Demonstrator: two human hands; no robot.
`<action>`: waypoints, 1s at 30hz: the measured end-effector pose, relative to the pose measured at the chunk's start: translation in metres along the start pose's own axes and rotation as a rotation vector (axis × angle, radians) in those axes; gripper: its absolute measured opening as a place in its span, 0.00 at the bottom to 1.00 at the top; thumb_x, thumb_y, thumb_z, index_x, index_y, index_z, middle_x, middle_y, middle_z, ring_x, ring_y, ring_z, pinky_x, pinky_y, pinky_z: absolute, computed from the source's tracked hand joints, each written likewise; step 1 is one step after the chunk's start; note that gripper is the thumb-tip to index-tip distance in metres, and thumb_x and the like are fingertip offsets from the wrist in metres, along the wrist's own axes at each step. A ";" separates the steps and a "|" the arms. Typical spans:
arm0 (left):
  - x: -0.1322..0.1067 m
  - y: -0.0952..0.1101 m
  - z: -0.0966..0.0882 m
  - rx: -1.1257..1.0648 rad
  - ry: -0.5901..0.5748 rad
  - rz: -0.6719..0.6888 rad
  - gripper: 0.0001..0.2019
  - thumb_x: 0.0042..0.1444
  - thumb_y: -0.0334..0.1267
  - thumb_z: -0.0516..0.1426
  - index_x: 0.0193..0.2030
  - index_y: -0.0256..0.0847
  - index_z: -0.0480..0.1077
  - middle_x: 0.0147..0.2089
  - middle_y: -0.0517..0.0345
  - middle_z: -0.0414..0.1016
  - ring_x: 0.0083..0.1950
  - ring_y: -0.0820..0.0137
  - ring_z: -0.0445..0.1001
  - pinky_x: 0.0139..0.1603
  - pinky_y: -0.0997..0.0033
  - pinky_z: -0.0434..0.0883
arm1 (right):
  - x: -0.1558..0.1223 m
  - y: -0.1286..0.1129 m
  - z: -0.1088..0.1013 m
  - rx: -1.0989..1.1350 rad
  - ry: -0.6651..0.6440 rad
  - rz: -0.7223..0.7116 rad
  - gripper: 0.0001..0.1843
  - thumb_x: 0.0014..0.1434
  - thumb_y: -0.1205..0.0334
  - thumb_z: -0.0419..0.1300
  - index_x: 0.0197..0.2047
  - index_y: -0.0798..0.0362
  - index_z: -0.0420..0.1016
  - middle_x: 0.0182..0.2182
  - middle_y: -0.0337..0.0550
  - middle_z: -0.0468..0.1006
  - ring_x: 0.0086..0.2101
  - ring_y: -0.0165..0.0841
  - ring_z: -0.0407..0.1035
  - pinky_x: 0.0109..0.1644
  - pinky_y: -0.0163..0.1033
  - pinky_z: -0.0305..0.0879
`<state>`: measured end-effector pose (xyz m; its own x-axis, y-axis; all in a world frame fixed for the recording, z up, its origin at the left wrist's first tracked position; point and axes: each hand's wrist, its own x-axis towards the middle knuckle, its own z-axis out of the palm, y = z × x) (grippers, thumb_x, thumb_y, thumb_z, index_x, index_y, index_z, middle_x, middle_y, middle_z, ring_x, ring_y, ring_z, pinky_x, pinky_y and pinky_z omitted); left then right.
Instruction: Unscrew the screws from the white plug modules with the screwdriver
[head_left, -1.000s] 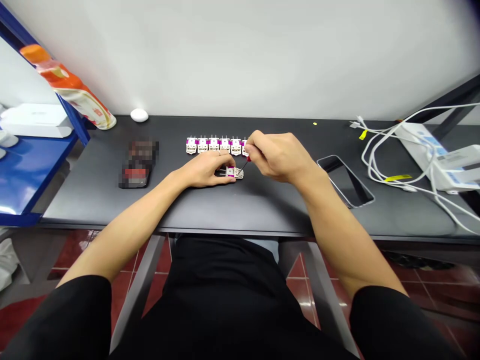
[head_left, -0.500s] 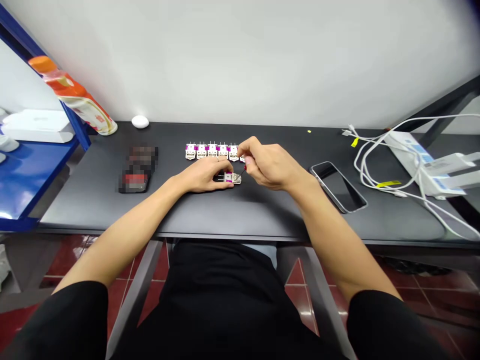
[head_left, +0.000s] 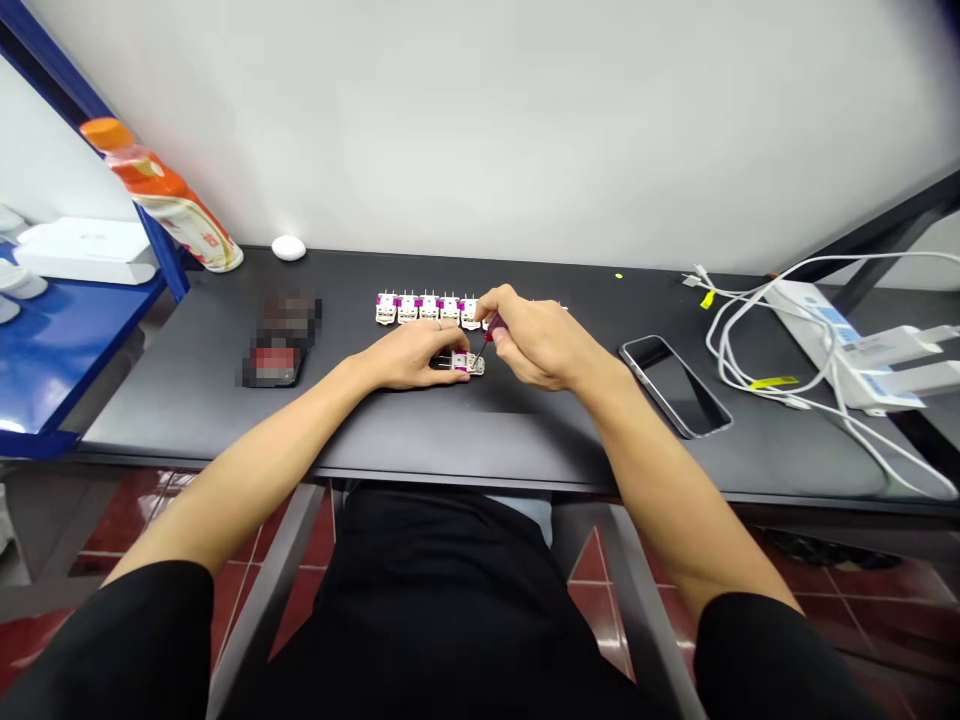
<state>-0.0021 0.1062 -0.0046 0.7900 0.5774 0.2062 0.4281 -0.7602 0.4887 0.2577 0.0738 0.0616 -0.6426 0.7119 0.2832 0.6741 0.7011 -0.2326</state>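
pronged module point(head_left: 469, 364) sits under left fingers point(head_left: 442, 348), right fingers point(head_left: 504, 335) pressing screwdriver point(head_left: 484, 345) onto it

No legible text, even on the bottle label point(head_left: 186, 226)

- black short sleeves point(head_left: 131, 640), ending above the elbows
- black top or trousers, matte, over torso and lap point(head_left: 427, 610)
- forearms bare, no watch or band
- left hand point(head_left: 401, 358): thin pale ring point(head_left: 438, 323) on one finger
- right hand point(head_left: 536, 340): bare
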 end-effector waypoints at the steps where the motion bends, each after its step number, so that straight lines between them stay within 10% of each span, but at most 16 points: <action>1: 0.000 0.000 0.000 -0.001 0.001 0.002 0.19 0.73 0.57 0.63 0.54 0.42 0.78 0.49 0.50 0.82 0.46 0.59 0.77 0.48 0.62 0.70 | 0.000 0.001 0.000 -0.001 0.015 -0.013 0.15 0.73 0.57 0.51 0.58 0.48 0.69 0.39 0.45 0.86 0.30 0.41 0.73 0.37 0.42 0.59; 30: -0.001 -0.001 0.001 0.006 -0.004 -0.006 0.19 0.74 0.57 0.63 0.53 0.41 0.77 0.49 0.50 0.82 0.45 0.61 0.76 0.47 0.62 0.68 | -0.001 0.005 0.004 0.017 0.102 -0.035 0.12 0.78 0.59 0.48 0.58 0.48 0.68 0.31 0.38 0.81 0.26 0.36 0.69 0.35 0.40 0.61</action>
<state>-0.0035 0.1061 -0.0060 0.7889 0.5811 0.2000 0.4357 -0.7583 0.4849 0.2605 0.0767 0.0559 -0.6244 0.6797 0.3849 0.6452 0.7265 -0.2363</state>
